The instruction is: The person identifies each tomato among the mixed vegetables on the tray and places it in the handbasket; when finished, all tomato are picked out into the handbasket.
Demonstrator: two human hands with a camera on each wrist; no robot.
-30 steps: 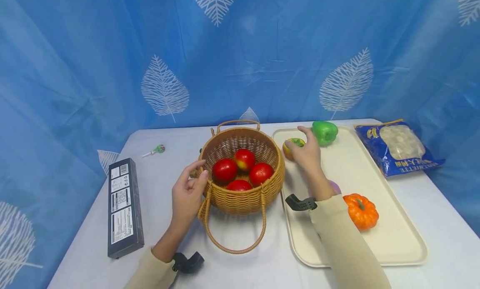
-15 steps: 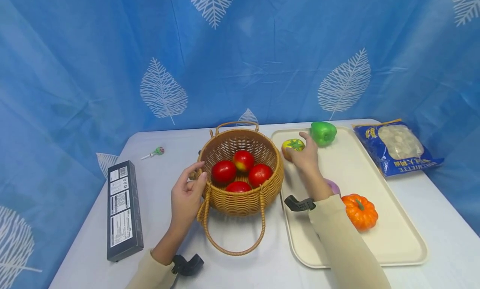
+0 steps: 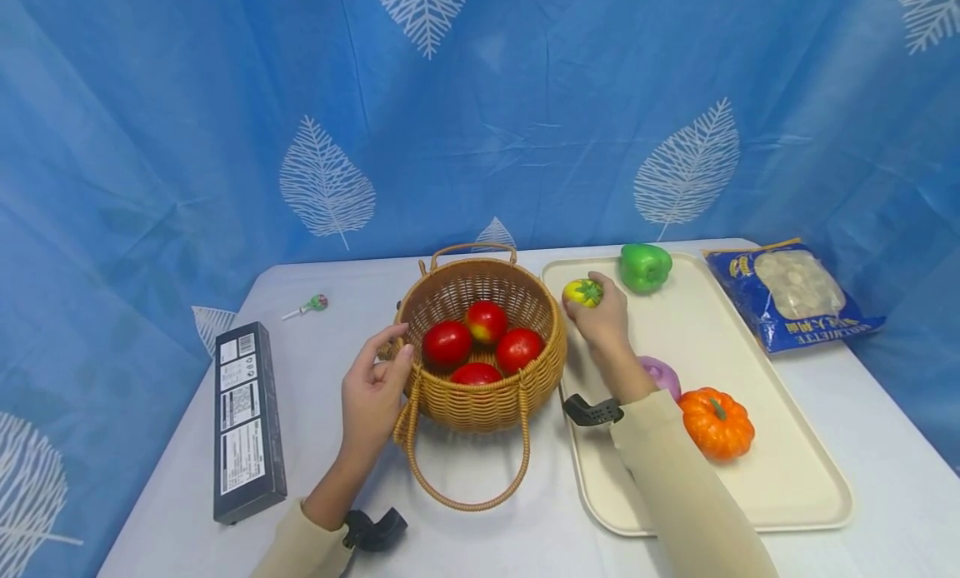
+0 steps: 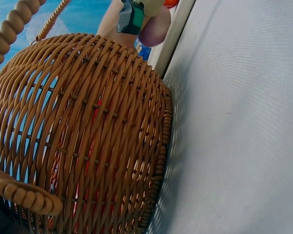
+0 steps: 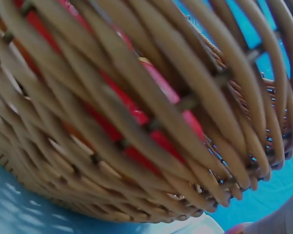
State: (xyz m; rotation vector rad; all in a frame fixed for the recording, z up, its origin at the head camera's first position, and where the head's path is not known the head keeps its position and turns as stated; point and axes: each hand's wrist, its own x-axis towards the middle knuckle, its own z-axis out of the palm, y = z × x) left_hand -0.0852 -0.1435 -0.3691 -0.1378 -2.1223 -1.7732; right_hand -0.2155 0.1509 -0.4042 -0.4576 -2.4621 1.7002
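Note:
A wicker basket (image 3: 480, 399) with several red fruits (image 3: 448, 343) stands mid-table; its weave fills the left wrist view (image 4: 88, 131) and the right wrist view (image 5: 136, 122). My left hand (image 3: 372, 386) holds the basket's left rim, thumb and fingers around the edge. My right hand (image 3: 600, 316) grips a small yellow-orange tomato (image 3: 582, 292) with a green stem, lifted just above the left end of the cream tray (image 3: 780, 478), close to the basket's right rim.
On the tray lie a green pepper (image 3: 645, 266), a purple onion (image 3: 662, 375) and an orange pumpkin (image 3: 716, 423). A blue snack bag (image 3: 795, 295) lies at the right, a black box (image 3: 243, 420) at the left, a lollipop (image 3: 309, 304) behind it.
My right hand closed around the yellow tomato, lifted it off the tray and drew it slightly left toward the basket. The left hand stayed on the rim.

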